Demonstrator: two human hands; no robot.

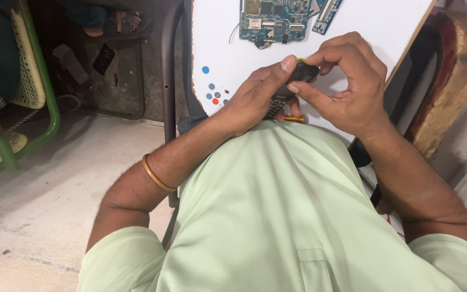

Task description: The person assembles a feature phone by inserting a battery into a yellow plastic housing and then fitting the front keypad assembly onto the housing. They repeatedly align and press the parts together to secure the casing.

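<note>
Above the white table (217, 32), both hands' grip angles the black phone (290, 84) up-right.

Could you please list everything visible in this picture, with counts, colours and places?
phone: one, black, held in both hands over the board
screwdriver tip: one, gold, under the hands
board: one, white, on the lap
circuit board: one, blue-green, top of board
small circuit strip: one, blue, beside it
dots: several, blue and red, board's left edge
chair: one, green and yellow, left
sandalled foot: one, another person's, top left
bangle: one, gold, left forearm
shirt: one, pale green
left hand: grips phone
right hand: fingers pinch the phone's top
</note>
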